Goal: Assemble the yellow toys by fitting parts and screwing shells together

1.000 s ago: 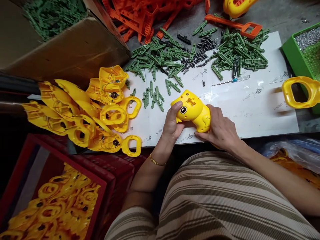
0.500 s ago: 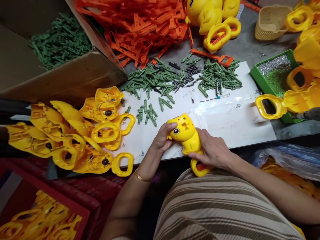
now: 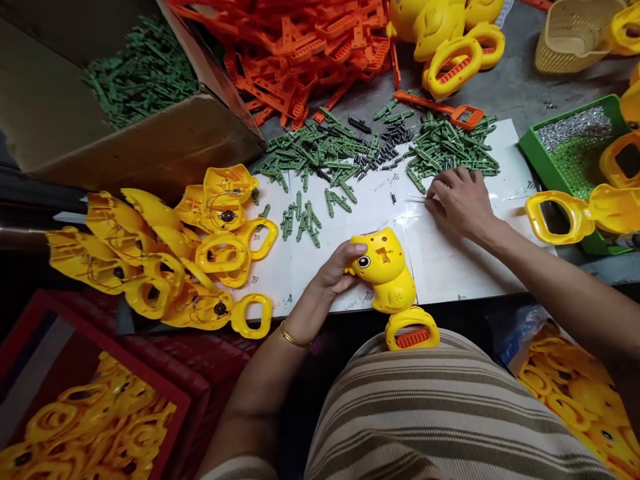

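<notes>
My left hand (image 3: pixel 341 270) is closed around the head of a yellow plastic duck toy (image 3: pixel 395 293) with a ring handle. The toy's face has a square opening, and an orange-red grip bar (image 3: pixel 413 339) shows inside the handle. My right hand (image 3: pixel 463 200) is down on the white sheet (image 3: pixel 450 267), fingers bent and closed over a thin metal rod (image 3: pixel 416 197). Only the rod's tip sticks out on the left; the rest is hidden under the hand. Just beyond the fingers is a pile of green plastic parts (image 3: pixel 445 143).
Open yellow toy halves with wires (image 3: pixel 215 310) lie at left, beside a cardboard box (image 3: pixel 150 140) of green parts. Orange parts (image 3: pixel 310 60) are heaped behind. At right stand a green basket (image 3: pixel 533 150) and a beige basket (image 3: pixel 565 50). A small dark spring (image 3: pixel 393 198) lies mid-sheet.
My right hand has left the duck toy and moved up and right onto the thin rod. My left hand still holds the toy. The whole view has shifted slightly.
</notes>
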The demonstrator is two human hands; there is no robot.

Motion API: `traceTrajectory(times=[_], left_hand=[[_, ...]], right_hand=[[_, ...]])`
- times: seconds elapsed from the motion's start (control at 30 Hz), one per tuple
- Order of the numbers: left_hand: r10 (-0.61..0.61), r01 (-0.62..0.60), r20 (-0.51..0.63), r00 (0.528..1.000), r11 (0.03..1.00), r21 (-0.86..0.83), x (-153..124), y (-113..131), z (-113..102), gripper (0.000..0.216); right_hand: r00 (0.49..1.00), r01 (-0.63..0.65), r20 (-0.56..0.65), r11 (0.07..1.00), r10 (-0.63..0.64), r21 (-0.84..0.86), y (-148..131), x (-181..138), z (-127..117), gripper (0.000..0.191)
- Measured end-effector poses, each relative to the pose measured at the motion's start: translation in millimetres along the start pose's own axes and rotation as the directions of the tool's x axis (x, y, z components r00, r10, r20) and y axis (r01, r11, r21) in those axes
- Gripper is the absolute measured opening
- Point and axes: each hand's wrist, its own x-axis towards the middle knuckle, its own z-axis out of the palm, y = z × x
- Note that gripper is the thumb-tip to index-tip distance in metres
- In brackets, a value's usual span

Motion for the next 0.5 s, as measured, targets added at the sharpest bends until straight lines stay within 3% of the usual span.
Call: traceTrajectory(times=[0.07, 0.2, 0.37, 0.5], left_hand=[[-0.001, 0.001, 0.005, 1.0, 1.0, 0.008, 0.2, -0.1, -1.4, 0.035], [-0.008, 0.007, 0.021, 1.0, 1.0, 0.027, 0.6, 1.3, 0.6, 0.038], [0.0, -0.002, 0.029, 1.0, 0.997, 0.077, 1.0, 1.4, 1.0, 0.037], [0.008, -0.013, 0.054, 0.999, 0.995, 0.098, 1.3, 0.8, 0.6, 0.032]], right_hand=[[0.999, 0.04, -0.008, 0.998, -0.04, 0.058, -7.8, -10.7, -15.9, 0.032], [0.976, 0.176, 0.097, 0.966, -0.197, 0.187, -25.7, -35.9, -44.5, 0.033], [0.945, 0.312, 0.081, 0.948, -0.316, 0.056, -39.4, -43.3, -61.5, 0.031], [0.915, 0.388, 0.149, 0.92, -0.375, -0.064, -49.8, -30.3, -81.3, 0.031]])
